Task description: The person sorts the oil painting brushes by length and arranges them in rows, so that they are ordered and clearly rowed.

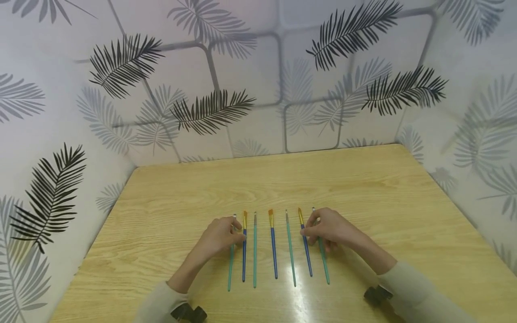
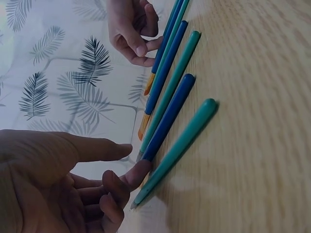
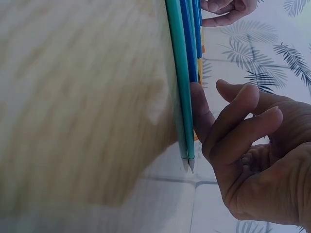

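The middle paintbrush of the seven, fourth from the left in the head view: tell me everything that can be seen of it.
The middle paintbrush has a slim, smooth blue handle, a gold, metal-looking ferrule and orange-brown bristles. It lies on the wood-look table, bristles toward the patterned wall, handle end toward the person. It sits apart from the green-handled brush on its left and the one on its right. Neither the left hand nor the right hand touches it.

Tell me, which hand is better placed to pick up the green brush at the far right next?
Probably the right hand: it reaches across the upper part of that green brush. The left hand is near the row's opposite end.
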### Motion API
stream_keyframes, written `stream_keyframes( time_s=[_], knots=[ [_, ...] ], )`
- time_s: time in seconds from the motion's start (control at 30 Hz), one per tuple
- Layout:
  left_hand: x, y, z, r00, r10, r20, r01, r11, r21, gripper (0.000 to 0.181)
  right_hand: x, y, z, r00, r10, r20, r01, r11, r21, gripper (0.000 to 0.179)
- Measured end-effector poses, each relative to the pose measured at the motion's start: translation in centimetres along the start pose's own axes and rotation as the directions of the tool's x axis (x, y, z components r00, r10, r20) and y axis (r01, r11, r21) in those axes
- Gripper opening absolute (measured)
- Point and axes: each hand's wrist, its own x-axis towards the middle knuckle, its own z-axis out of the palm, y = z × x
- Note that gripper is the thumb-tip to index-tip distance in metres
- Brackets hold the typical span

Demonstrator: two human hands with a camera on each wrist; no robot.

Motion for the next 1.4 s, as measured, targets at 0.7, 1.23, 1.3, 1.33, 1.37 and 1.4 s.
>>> stream_keyframes(
  time_s=[0.7,1.23,1.3,1.33,1.37,1.4],
  knots=[
    [0.5,1.2,1.2,0.993,-0.100,-0.060,0.109,0.978,0.179,0.045,0.8,-0.4,0.6,0.998,0.047,-0.040,-0.048,0.998,-0.039,0.021],
    [0.5,1.8,1.7,0.988,-0.121,-0.091,0.139,0.963,0.233,0.045,1.3,-0.8,1.2,0.998,0.027,-0.052,-0.032,0.993,-0.110,0.029],
    [0.6,1.9,1.8,0.988,-0.127,-0.090,0.145,0.961,0.235,0.046,1.4,-0.8,1.3,0.998,0.019,-0.063,-0.027,0.991,-0.131,0.033],
    [0.6,1.9,1.8,0.988,-0.128,-0.089,0.145,0.961,0.233,0.046,1.4,-0.8,1.3,0.997,0.013,-0.071,-0.024,0.989,-0.146,0.036],
    [0.6,1.9,1.9,0.988,-0.129,-0.088,0.147,0.962,0.232,0.046,1.4,-0.8,1.4,0.997,0.005,-0.078,-0.018,0.987,-0.160,0.038],
    [0.6,2.0,1.9,0.988,-0.129,-0.087,0.146,0.962,0.232,0.046,1.4,-0.8,1.4,0.996,-0.001,-0.087,-0.014,0.985,-0.174,0.040]
  ],
)
